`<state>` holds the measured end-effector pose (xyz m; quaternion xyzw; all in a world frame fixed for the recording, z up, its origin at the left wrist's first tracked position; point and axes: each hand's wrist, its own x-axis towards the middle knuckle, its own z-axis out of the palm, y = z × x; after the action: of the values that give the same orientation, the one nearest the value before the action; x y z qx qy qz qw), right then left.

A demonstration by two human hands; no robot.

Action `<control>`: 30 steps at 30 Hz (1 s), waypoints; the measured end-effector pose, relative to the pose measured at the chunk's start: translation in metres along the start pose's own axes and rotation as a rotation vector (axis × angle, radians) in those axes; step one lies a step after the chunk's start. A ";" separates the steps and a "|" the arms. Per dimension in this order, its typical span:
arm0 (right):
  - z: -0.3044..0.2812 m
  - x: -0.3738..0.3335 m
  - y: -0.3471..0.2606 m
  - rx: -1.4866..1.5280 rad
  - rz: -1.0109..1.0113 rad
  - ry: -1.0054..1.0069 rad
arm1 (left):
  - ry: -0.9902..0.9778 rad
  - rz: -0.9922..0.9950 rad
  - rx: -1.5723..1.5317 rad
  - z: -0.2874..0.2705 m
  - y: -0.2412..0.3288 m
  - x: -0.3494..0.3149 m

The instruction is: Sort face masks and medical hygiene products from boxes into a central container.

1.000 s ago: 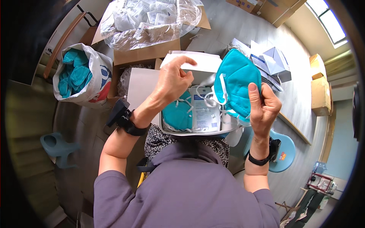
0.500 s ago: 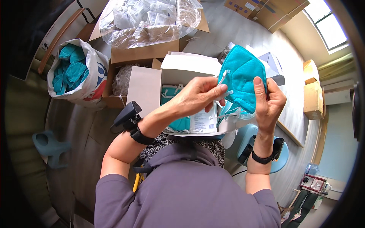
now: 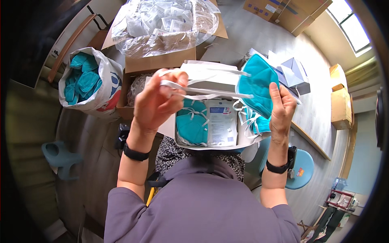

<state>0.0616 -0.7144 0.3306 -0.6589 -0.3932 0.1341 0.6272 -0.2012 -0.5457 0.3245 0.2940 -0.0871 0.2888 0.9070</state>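
A teal mask is pinched at its edge between the fingers of the right hand, its white straps stretched across to the left hand, whose blurred fingers appear hooked through them. Below and between both sets of fingers, an open box holds more masks and a packet; left of the left fingers stands a filled bag. The step in hand appears to be strap-stretching; the next move would call for even tension and a firm hold.
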 end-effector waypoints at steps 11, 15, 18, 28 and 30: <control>0.037 -0.006 -0.038 0.119 0.044 -0.269 | 0.348 -0.459 0.870 0.015 -0.015 0.026; 0.058 -0.003 -0.036 0.164 0.224 -0.778 | 0.167 -0.561 0.885 0.018 -0.020 0.029; 0.065 -0.004 -0.019 0.148 0.303 -0.816 | 0.239 -0.582 0.831 0.026 -0.021 0.030; 0.060 -0.015 -0.003 0.221 0.385 -0.735 | 0.202 -0.601 0.852 0.025 -0.031 0.029; 0.054 -0.013 -0.003 0.106 0.322 -0.802 | 0.168 -0.577 0.938 0.028 -0.032 0.028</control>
<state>0.0161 -0.6848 0.3201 -0.5743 -0.4904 0.4956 0.4290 -0.1591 -0.5697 0.3405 0.6541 0.2074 0.0590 0.7250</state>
